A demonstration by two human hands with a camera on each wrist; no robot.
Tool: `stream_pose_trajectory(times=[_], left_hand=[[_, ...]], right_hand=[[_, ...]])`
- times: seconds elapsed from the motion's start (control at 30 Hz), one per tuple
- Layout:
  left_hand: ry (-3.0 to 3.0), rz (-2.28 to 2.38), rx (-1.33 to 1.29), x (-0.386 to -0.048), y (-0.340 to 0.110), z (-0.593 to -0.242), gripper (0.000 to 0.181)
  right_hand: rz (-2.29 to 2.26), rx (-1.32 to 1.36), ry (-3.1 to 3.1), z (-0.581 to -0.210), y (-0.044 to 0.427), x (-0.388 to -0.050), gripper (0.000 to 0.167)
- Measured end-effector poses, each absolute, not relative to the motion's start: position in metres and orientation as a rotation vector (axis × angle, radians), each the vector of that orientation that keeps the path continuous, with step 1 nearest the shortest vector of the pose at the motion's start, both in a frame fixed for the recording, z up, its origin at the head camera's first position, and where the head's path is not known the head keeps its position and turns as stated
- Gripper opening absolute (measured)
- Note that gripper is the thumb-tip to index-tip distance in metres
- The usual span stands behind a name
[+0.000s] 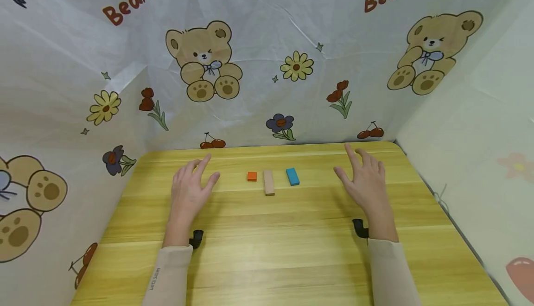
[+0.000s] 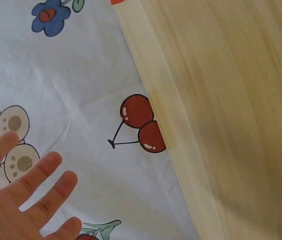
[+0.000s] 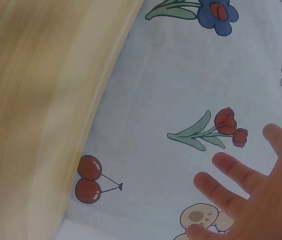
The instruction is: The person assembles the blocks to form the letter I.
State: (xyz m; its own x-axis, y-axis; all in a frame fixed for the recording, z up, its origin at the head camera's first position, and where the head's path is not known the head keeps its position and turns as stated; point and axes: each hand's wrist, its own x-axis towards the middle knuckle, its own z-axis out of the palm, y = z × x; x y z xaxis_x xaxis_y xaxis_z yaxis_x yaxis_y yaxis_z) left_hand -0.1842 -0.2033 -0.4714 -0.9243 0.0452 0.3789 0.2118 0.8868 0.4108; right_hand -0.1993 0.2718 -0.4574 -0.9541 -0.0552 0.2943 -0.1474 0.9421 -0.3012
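Observation:
Three small blocks lie apart in a row on the wooden table: an orange block [image 1: 252,176], a longer tan block [image 1: 269,183] and a blue block [image 1: 293,176]. To the left of them my left hand [image 1: 189,192] is held over the table with fingers spread, holding nothing. My right hand [image 1: 367,185] is on the other side, nearest to the blue block, its fingers spread too and nothing in it. Both wrist views show the loosely extended fingers of the left hand [image 2: 26,195] and the right hand [image 3: 251,190] in front of the printed cloth.
The wood-grain table [image 1: 275,250] ends at the back against a white cloth [image 1: 258,88] printed with bears, flowers and cherries. Cloth also hangs along the left side, and a pale wall-like sheet [image 1: 479,148] borders the right. A black wrist mount [image 1: 360,228] sticks out beside the right wrist.

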Motion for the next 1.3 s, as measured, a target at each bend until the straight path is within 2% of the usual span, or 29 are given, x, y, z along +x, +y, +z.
stream_pose_trajectory(times=[1.3], left_hand=[[-2.760,-0.755,-0.224,-0.185,-0.169,-0.484,0.070]], right_hand=[[0.420,0.313,-2.835,-0.470,0.236,-0.201,0.082]])
